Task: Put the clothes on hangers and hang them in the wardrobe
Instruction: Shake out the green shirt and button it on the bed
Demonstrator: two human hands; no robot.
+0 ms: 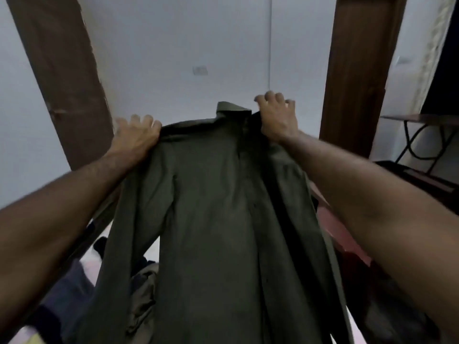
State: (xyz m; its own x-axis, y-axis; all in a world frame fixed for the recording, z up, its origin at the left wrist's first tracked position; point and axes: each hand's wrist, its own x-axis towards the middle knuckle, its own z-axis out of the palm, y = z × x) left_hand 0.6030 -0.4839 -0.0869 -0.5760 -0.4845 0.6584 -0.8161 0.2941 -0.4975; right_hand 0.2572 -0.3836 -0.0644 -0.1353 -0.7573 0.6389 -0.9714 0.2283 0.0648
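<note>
Head view: the left hand [135, 137] grips one shoulder of an olive-green shirt [211, 219], the right hand [277, 117] clenches the other beside its collar [232, 110].

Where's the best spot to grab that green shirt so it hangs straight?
Probably at the two shoulders, coming from above, as the left hand and right hand do now. The shirt is widest there, so it drops flat under the collar.
</note>
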